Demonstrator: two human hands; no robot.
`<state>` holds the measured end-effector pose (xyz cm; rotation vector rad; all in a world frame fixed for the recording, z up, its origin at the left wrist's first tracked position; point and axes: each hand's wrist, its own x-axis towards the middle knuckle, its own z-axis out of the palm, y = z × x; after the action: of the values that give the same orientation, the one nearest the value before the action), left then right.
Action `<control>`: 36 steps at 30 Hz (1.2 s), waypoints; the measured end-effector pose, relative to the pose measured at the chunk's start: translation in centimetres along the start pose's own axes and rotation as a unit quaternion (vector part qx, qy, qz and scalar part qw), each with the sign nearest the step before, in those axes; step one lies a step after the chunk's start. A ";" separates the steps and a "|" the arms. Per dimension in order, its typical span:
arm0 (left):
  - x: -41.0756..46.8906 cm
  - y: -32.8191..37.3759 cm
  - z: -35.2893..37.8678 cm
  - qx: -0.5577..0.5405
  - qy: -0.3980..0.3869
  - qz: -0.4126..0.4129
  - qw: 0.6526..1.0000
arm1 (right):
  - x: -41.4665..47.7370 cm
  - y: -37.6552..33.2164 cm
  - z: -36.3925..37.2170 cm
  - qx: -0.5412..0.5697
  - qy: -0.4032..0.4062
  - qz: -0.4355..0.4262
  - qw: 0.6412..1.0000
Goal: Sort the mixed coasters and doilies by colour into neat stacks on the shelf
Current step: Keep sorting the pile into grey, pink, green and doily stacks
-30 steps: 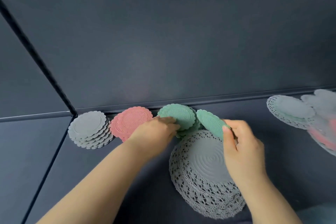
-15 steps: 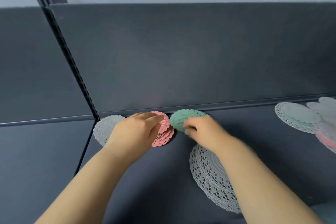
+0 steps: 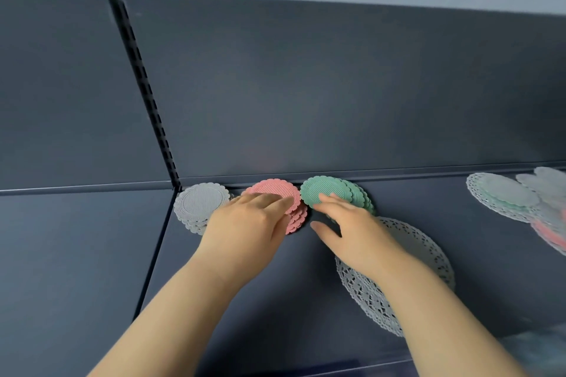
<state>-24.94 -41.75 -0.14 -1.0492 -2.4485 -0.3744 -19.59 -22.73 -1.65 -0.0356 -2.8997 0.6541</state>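
Fingers (image 3: 277, 201) of the left hand (image 3: 245, 223) lie straight and together, flat on top of the pink coaster stack (image 3: 272, 187). Those of the right hand (image 3: 349, 225) reach out straight onto the green coaster stack (image 3: 318, 188), thumb spread apart, gripping nothing. Nearer than the fingers, under the right forearm, a white lace doily (image 3: 428, 257) lies flat on the dark shelf (image 3: 291, 300). Just left of the left fingers sits the grey coaster stack (image 3: 199, 202), beside the pink one. The green stack fans out rightward. Well right of the right fingers lies a blurred mixed pile (image 3: 514, 197) of doilies and coasters. Beyond the fingers, the three stacks line the back panel (image 3: 337, 86).
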 end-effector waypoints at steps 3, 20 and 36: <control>-0.4 0.7 -0.5 0.021 0.008 0.004 1.000 | -1.1 -0.8 -0.4 0.016 0.008 -0.004 1.000; -0.6 18.9 0.3 0.027 -0.049 -0.018 0.998 | -13.6 9.6 -9.0 0.054 -0.025 -0.002 0.998; 2.0 36.5 4.3 0.022 -0.067 0.001 0.997 | -25.2 24.3 -15.6 0.115 0.021 0.051 0.992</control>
<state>-0.60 -14.19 -0.26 -1.0901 -2.5615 -0.2542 7.54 4.34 -2.13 -0.1661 -2.7781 0.9888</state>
